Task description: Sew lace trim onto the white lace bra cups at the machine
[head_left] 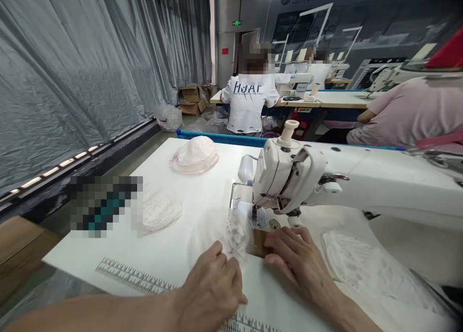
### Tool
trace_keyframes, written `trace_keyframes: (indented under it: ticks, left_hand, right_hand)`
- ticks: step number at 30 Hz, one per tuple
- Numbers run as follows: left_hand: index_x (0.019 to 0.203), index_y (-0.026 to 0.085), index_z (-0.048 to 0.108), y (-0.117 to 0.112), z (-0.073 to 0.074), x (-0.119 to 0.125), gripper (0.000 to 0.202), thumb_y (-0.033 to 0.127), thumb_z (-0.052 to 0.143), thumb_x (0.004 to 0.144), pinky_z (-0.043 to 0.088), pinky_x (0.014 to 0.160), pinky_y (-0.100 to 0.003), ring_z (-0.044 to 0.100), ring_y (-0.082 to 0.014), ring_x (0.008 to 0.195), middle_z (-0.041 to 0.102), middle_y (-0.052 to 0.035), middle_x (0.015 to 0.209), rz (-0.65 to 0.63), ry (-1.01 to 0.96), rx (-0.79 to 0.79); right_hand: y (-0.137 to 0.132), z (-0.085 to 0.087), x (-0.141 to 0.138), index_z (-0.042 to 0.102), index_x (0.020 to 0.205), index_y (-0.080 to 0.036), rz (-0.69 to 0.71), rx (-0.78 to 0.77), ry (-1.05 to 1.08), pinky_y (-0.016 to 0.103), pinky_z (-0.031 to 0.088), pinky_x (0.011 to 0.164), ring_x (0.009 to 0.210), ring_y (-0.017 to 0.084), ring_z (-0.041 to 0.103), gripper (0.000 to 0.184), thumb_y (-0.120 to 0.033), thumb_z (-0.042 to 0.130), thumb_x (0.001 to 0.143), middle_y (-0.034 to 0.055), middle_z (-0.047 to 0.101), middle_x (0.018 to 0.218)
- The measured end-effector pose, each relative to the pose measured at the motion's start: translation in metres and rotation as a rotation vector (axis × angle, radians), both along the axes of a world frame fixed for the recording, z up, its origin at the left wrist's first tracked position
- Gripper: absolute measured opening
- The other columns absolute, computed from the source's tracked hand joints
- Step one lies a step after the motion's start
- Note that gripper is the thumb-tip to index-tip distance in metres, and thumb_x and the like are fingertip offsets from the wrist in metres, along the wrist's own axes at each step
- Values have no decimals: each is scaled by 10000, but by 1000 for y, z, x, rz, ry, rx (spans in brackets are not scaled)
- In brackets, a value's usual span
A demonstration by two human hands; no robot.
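Note:
A white lace fabric piece (226,230), blurred, lies on the machine bed, its right edge close under the presser foot of a white sewing machine (347,172). My left hand (215,286) is closed at the near edge of this lace, its fingers curled and partly hidden. On the bed just in front of the needle area rests my right hand (298,255), fingers stretched out and thumb apart. Its fingertips touch or nearly touch a small brown plate (259,242). More white lace pieces (376,269) lie right of my right wrist.
A white cup-shaped piece (195,154) and another lace piece (162,209) lie on the white table (144,247). A printed ruler scale (133,276) runs along its front. A cardboard box (25,259) stands left. Co-workers (249,100) sit at machines beyond.

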State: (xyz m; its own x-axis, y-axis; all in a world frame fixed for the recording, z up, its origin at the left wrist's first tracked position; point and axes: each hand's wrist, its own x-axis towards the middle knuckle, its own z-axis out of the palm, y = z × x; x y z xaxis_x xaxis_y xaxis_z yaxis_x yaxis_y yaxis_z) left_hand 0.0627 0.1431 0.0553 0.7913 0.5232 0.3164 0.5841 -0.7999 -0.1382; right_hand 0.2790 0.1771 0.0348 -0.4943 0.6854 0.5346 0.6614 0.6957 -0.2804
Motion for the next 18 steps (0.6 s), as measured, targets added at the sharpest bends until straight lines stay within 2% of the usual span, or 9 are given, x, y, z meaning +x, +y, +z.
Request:
trace_keyframes:
  ticks: [2, 4, 5, 6, 8, 10, 12, 14, 18]
  left_hand:
    - [740, 139, 554, -5, 5, -6, 152, 166, 516, 885, 350, 625, -285, 474, -106, 526, 563, 18, 634, 3, -65, -83]
    - [850, 141, 586, 9, 8, -11, 158, 47, 462, 880, 361, 664, -275, 517, -101, 611, 598, 12, 724, 108, -133, -146]
    - [891, 145, 595, 21, 8, -12, 148, 58, 476, 876, 369, 690, -277, 536, -109, 676, 605, 5, 778, 180, -166, -185]
    - [942, 149, 599, 34, 9, -12, 106, 123, 531, 865, 378, 705, -283, 548, -135, 764, 602, -10, 845, 248, -175, -254]
    - [1046, 163, 586, 59, 9, -9, 295, 303, 649, 794, 395, 737, -310, 536, -192, 888, 576, -38, 954, 316, -150, -444]
    - [1083, 161, 577, 77, 10, -4, 442, 371, 710, 717, 395, 772, -331, 515, -227, 938, 558, -52, 966, 324, -141, -640]
    - [1043, 175, 599, 87, 13, -4, 392, 325, 721, 702, 383, 813, -336, 516, -220, 934, 565, -31, 908, 302, -146, -769]
    - [990, 202, 623, 90, 18, -10, 305, 292, 704, 710, 364, 856, -339, 521, -205, 937, 572, -9, 882, 283, -155, -822]
    - [1010, 201, 634, 91, 25, -40, 267, 337, 594, 784, 366, 863, -347, 519, -209, 956, 572, -37, 942, 350, -205, -859]
  right_hand:
    - [-3, -2, -1, 572, 888, -196, -11, -72, -2, 344, 376, 688, 740, 199, 571, 375, -456, 308, 952, 80, 646, 884]
    - [-7, -3, -5, 549, 975, -202, -28, -121, -8, 339, 413, 651, 781, 219, 571, 398, -523, 319, 925, 112, 611, 984]
    - [-10, -3, -7, 535, 1008, -208, -39, -137, -7, 342, 430, 644, 802, 227, 573, 392, -535, 340, 914, 120, 592, 1025]
    - [-14, -2, -11, 520, 1038, -212, -54, -147, -5, 352, 445, 647, 820, 235, 574, 384, -538, 370, 901, 126, 575, 1056]
    - [-19, -1, -20, 491, 1082, -217, -92, -162, -10, 376, 466, 666, 847, 246, 573, 373, -522, 445, 873, 129, 552, 1086]
    - [-22, -1, -29, 479, 1085, -210, -128, -170, -17, 394, 475, 677, 853, 252, 565, 378, -495, 514, 839, 124, 549, 1070]
    - [-21, -3, -37, 501, 1000, -201, -156, -165, -8, 394, 476, 667, 840, 250, 557, 300, -440, 542, 825, 114, 560, 1016]
    - [-17, -7, -42, 507, 838, -204, -172, -158, 28, 369, 472, 635, 809, 238, 556, 152, -355, 519, 834, 94, 575, 932]
    - [-7, -9, -46, 442, 653, -216, -174, -199, 124, 314, 451, 566, 692, 202, 561, 186, -259, 442, 834, 41, 576, 755]
